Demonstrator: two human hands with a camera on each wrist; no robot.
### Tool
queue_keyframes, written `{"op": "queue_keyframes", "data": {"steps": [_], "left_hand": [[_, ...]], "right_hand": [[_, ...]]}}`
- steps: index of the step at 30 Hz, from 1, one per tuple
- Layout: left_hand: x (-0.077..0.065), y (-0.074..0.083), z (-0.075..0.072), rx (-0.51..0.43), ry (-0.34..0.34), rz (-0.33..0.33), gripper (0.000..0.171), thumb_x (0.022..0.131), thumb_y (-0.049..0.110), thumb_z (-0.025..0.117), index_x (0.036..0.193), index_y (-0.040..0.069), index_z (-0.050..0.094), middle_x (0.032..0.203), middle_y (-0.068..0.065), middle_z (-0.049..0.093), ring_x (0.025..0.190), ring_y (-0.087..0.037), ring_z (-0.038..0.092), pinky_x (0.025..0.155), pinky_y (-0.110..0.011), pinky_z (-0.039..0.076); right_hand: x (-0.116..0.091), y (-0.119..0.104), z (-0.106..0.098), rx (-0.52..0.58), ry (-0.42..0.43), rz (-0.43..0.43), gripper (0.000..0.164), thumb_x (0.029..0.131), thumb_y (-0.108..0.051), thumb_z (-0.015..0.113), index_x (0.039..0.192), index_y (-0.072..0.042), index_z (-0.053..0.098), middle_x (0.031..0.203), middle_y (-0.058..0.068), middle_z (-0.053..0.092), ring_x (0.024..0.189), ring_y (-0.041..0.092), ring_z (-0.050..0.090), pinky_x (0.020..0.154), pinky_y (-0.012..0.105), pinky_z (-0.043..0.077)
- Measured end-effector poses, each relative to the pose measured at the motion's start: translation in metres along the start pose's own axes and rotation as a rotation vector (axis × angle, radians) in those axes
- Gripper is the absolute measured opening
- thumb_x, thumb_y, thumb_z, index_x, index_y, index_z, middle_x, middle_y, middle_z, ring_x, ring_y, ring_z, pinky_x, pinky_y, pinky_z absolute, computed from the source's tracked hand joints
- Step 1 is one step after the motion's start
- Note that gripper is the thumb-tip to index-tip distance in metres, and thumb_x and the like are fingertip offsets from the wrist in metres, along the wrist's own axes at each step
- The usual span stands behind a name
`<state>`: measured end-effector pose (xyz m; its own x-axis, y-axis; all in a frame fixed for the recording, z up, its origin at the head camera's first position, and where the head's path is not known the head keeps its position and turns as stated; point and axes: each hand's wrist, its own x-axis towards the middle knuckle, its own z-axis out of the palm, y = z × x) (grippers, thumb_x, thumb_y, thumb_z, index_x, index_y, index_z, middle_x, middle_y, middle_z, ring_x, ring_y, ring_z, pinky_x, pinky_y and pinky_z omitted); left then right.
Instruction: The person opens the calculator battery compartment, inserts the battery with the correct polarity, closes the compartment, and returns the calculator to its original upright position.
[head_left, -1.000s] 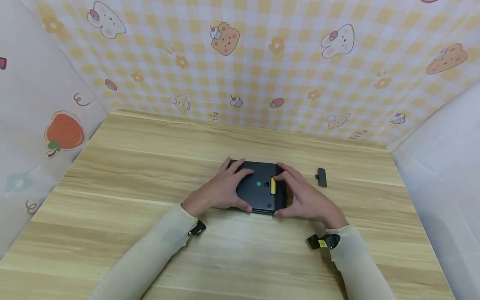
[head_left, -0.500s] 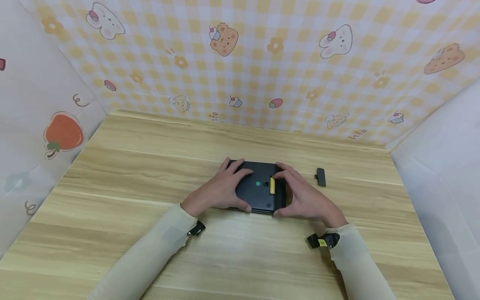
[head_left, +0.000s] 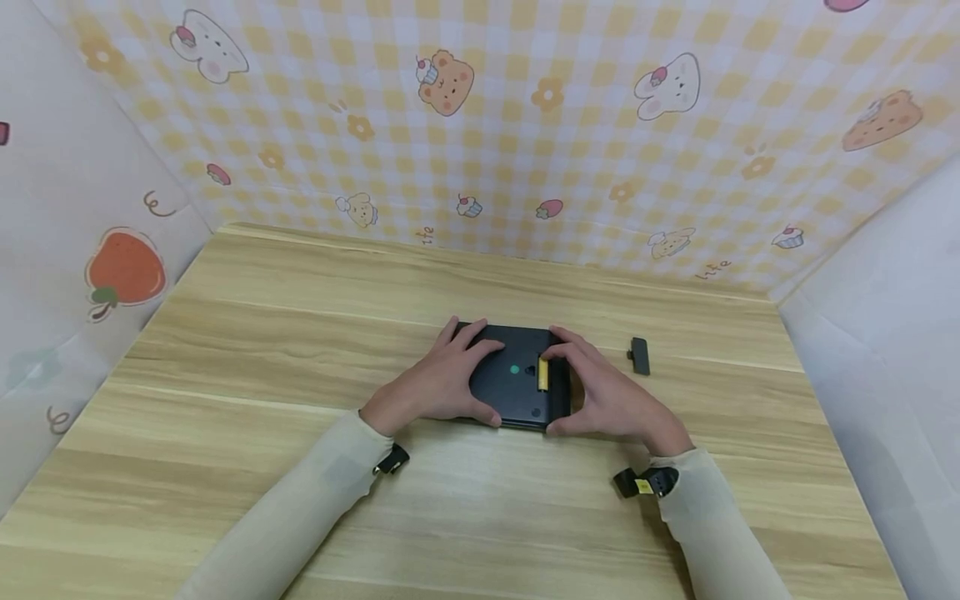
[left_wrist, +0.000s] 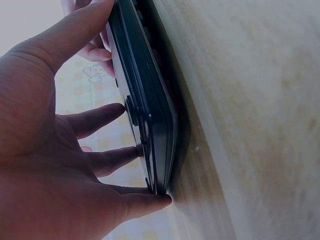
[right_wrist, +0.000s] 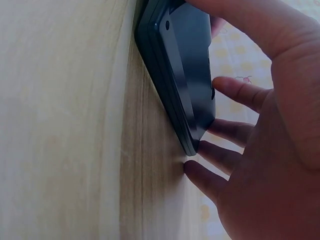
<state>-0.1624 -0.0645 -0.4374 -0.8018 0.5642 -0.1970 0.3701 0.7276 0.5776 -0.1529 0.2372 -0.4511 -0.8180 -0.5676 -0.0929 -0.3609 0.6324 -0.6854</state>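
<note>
From the head we look forward and down, well above the pale wood-grained counter (head_left: pixel 480 517). From each wrist we look low and close past the bare left hand (head_left: pixel 444 382) or bare right hand (head_left: pixel 609 402), the counter appearing sideways; both close views share the flat black rectangular device (head_left: pixel 506 396), which we also see from above.

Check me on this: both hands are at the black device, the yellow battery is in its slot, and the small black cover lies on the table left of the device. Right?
Not quite: the small black cover lies to the right of the black device, as the head view shows. The rest of your statement stands.
</note>
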Motion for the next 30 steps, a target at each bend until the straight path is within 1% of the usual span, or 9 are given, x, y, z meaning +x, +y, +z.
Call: {"op": "queue_keyframes", "data": {"steps": [6, 15, 25, 30], "left_hand": [[-0.0007, -0.0003, 0.0004, 0.003, 0.002, 0.004, 0.106, 0.082, 0.053, 0.097, 0.168, 0.018, 0.047, 0.183, -0.016, 0.014, 0.165, -0.054, -0.003, 0.127, -0.069, 0.025], [-0.0007, -0.0003, 0.0016, 0.0, 0.002, 0.002, 0.105, 0.082, 0.054, 0.097, 0.168, 0.018, 0.047, 0.183, -0.016, 0.015, 0.165, -0.054, -0.003, 0.127, -0.069, 0.025], [-0.0007, -0.0004, 0.0021, -0.002, 0.007, 0.004, 0.105, 0.082, 0.052, 0.098, 0.167, 0.018, 0.048, 0.182, -0.017, 0.015, 0.165, -0.055, -0.002, 0.126, -0.07, 0.025], [0.0, -0.0001, 0.0017, -0.004, 0.009, 0.006, 0.105, 0.081, 0.051, 0.098, 0.167, 0.017, 0.048, 0.182, -0.017, 0.015, 0.165, -0.055, -0.002, 0.126, -0.07, 0.025]], "right_hand": [[-0.0008, 0.0017, 0.0008, 0.019, 0.0, -0.009, 0.088, 0.076, -0.038, 0.102, 0.148, -0.019, 0.057, 0.183, 0.006, 0.016, 0.165, 0.039, 0.021, 0.124, 0.064, 0.033], [-0.0014, 0.0013, 0.0008, 0.027, 0.0, -0.017, 0.085, 0.076, -0.038, 0.102, 0.146, -0.019, 0.058, 0.183, 0.007, 0.016, 0.165, 0.04, 0.022, 0.124, 0.064, 0.033], [-0.0021, -0.0027, -0.0011, 0.017, -0.014, 0.002, 0.092, 0.077, -0.036, 0.101, 0.154, -0.02, 0.055, 0.183, 0.008, 0.014, 0.165, 0.04, 0.022, 0.123, 0.066, 0.033], [-0.0041, -0.0031, -0.0055, 0.026, 0.0, 0.002, 0.088, 0.08, -0.035, 0.1, 0.154, -0.023, 0.055, 0.182, 0.009, 0.017, 0.164, 0.041, 0.025, 0.122, 0.066, 0.035]]}}
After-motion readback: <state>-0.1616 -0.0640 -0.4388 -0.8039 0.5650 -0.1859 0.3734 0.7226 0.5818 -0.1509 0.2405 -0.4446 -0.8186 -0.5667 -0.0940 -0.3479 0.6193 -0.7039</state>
